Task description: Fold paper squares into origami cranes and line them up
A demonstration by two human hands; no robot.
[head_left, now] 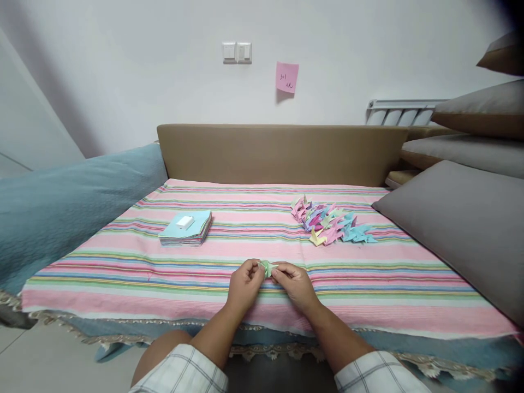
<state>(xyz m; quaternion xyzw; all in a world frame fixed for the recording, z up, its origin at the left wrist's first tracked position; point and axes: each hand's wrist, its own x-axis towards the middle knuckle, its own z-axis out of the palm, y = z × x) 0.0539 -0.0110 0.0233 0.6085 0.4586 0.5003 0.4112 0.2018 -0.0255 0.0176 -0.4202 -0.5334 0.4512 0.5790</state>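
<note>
Between my two hands is a small folded piece of light green paper (pixel 268 268), an origami piece held just above the striped cloth. My left hand (pixel 246 281) pinches its left end between thumb and fingers. On the other side, my right hand (pixel 295 284) pinches the right end the same way. Parts of the paper are hidden behind the fingertips. Beyond my right hand, a cluster of folded paper cranes (pixel 327 222) in pink, blue, yellow, green and purple lies on the cloth. To the left rests a stack of square coloured paper (pixel 196 225), light blue on top.
A small white block (pixel 185 222) sits on the paper stack. The striped cloth (pixel 245 248) covers the seat, with a brown backrest (pixel 278 155) behind. Grey cushions (pixel 458 229) pile up at right; a blue-covered armrest (pixel 90 196) borders the left. A pink note (pixel 287 77) sticks to the wall.
</note>
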